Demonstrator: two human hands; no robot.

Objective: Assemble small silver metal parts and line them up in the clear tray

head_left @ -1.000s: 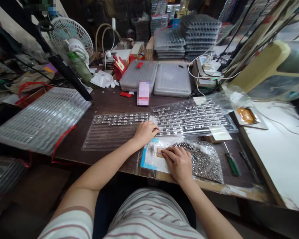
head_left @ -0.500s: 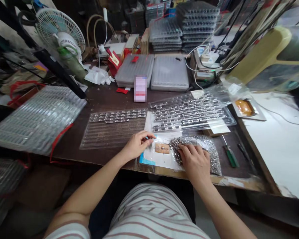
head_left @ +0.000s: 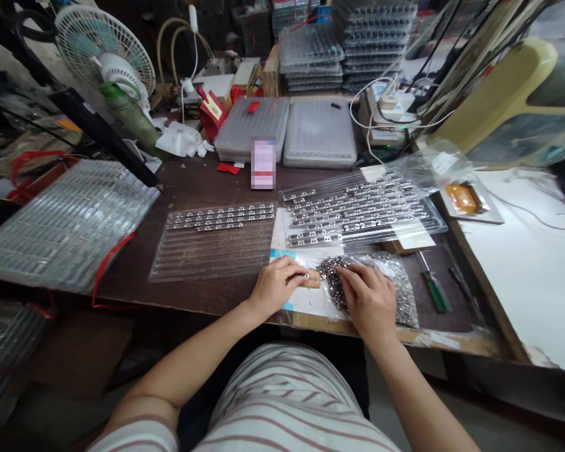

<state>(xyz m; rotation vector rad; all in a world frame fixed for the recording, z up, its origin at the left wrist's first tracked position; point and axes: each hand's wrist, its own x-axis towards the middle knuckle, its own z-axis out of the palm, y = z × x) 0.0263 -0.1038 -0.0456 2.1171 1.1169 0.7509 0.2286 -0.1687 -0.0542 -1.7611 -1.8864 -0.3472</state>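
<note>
Left hand (head_left: 277, 287) at lower centre of the frame, closed to a pinch, fingertips together over a tiny silver piece (head_left: 306, 275), too small to be sure of a grip. Just right of those fingertips and almost touching them, a tan pad (head_left: 313, 279). Right hand (head_left: 370, 298) just beside it, fingers curled and pressed down into a heap of silver parts (head_left: 336, 276), with no telling whether any are gripped. Heap spilling from a clear bag (head_left: 395, 292), the long axis running from upper left to lower right, away from the pad. Right hand nearer the heap and bag, left hand nearer the pad, the heap's tip lying between the two. Under the pad, a white sheet (head_left: 282, 232) with blue at its edge. Above the hands, two clear trays: the left tray (head_left: 211, 242) with a few rows of metal strips at its far end, the right tray (head_left: 358, 210) with many rows slanting toward the upper right. Right of the bag, a green-handled screwdriver (head_left: 435, 292) on the dark surface (head_left: 193, 188). Farther out, two grey cases (head_left: 252, 129) at upper centre, stacked trays (head_left: 371, 44) at top, a fan (head_left: 106, 53) at upper left
</note>
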